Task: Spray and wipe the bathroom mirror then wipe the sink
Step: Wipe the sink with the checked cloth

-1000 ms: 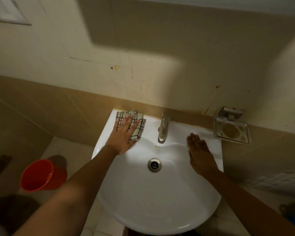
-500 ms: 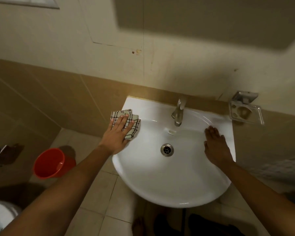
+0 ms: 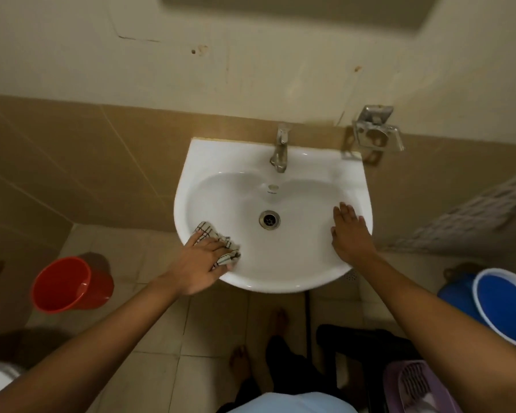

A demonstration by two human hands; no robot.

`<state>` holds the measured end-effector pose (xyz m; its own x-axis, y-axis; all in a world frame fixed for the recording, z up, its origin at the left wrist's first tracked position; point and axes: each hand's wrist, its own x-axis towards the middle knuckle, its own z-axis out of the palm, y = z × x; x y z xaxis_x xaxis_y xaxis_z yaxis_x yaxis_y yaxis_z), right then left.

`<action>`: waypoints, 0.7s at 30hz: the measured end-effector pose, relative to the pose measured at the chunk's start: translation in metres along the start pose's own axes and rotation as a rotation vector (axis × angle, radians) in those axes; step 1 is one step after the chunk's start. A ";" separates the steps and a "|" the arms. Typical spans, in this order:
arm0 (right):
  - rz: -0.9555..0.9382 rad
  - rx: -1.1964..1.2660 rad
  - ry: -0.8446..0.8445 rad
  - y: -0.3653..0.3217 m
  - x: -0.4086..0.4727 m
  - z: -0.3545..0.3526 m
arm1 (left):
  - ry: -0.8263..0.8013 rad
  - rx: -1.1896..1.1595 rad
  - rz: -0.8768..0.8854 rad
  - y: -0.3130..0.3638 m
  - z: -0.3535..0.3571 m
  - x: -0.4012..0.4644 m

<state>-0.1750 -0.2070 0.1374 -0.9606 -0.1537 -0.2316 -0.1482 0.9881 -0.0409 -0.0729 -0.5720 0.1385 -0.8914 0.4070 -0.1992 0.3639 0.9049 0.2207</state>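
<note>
Left grip (image 3: 197,266): fingers flat, pressing checked white cloth (image 3: 221,245) on near-left rim of white round sink (image 3: 283,272). Right grip (image 3: 349,234) spread flat on far rim. Press flat, rub round to drain.

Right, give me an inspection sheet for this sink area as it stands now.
Surface: white sink, rim and bowl bare apart from the cloth and hands; drain open.
Job's things: checked cloth on the bowl's front-left slope; no spray bottle or mirror seen.
Clutter: nothing seen on the sink.
Grippers: left hand presses on the cloth, fingers spread; right hand lies flat on the right rim, holding nothing.
Cables: nothing seen.
Surroundings: tap at the back; metal soap holder on the wall; red bucket and blue bucket on the tiled floor.
</note>
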 end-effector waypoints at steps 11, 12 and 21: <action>0.075 0.102 -0.019 0.032 -0.050 0.006 | -0.051 -0.164 -0.023 0.142 0.025 0.005; 0.075 0.115 -0.017 0.034 -0.050 0.005 | -0.069 -0.146 -0.026 0.150 0.025 0.012; 0.009 0.183 0.040 0.066 -0.041 0.001 | -0.131 -0.064 -0.039 0.210 0.028 0.074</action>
<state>-0.1448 -0.1349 0.1431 -0.9708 -0.1413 -0.1940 -0.0982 0.9714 -0.2162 -0.0545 -0.3488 0.1431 -0.8600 0.3885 -0.3309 0.3081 0.9122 0.2703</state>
